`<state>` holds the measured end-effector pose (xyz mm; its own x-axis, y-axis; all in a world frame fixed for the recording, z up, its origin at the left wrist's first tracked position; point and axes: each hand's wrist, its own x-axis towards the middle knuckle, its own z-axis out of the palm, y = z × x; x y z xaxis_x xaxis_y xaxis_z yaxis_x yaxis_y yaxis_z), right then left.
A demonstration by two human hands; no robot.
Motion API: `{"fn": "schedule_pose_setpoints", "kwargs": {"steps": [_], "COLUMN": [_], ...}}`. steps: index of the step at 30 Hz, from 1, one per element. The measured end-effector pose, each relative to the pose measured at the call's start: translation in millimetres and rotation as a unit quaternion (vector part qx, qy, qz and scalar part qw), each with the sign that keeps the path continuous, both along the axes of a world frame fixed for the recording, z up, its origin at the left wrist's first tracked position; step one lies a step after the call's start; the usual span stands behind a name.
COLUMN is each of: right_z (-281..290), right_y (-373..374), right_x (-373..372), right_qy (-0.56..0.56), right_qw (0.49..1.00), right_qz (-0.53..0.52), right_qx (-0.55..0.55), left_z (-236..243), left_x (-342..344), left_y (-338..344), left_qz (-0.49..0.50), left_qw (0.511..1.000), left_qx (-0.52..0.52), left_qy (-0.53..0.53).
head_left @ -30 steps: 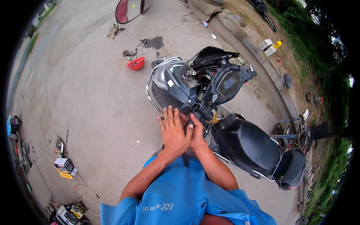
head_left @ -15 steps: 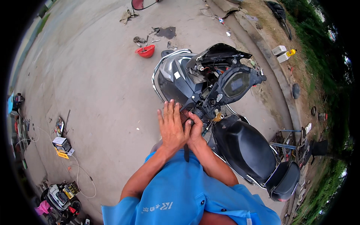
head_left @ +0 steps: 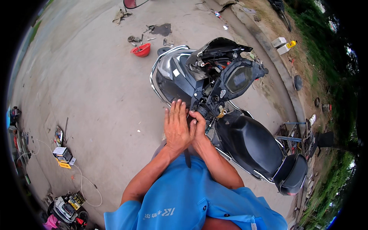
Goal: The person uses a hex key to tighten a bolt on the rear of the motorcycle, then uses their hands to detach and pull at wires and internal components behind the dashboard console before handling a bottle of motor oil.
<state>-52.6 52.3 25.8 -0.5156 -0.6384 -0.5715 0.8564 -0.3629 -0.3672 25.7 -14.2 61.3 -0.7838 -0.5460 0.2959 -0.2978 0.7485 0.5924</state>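
Note:
A black scooter [head_left: 170,82] stands in front of me, its front panels apart with wiring showing around the dashboard [head_left: 237,80]. My left hand [head_left: 176,126] lies with fingers stretched out over the near handlebar area, just beside my right hand, covering what is under its palm. My right hand [head_left: 198,126] is closed around the dark handlebar end [head_left: 197,109], whose tip is hidden by both hands. A dark strap hangs below my hands against my blue shirt.
A red bowl [head_left: 142,50] and scattered tools lie beyond the scooter. Boxes [head_left: 63,155] and hoses lie at the left, another machine [head_left: 63,211] at the lower left. A concrete kerb [head_left: 280,65] with containers [head_left: 283,48] runs along the right, beside a metal frame [head_left: 291,134].
Both hands have moved slightly up, staying together at the handlebar. The surroundings shift in view as the camera moves.

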Motion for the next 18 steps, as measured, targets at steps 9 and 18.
{"fn": "schedule_pose_setpoints", "kwargs": {"steps": [9,18], "right_z": [5.1,16.4], "right_y": [7.1,25.5], "right_x": [-1.5,-5.2], "right_qy": [0.060,0.040], "right_qw": [0.998,0.994], "right_qz": [0.025,0.097], "right_qx": [-0.012,-0.021], "left_z": [-1.0,4.2], "left_x": [-1.4,-0.2], "left_y": [0.8,3.8], "left_qz": [-0.020,0.018], "left_qw": [1.000,0.997], "left_qx": [0.006,-0.023], "left_qy": [-0.014,-0.068]}}
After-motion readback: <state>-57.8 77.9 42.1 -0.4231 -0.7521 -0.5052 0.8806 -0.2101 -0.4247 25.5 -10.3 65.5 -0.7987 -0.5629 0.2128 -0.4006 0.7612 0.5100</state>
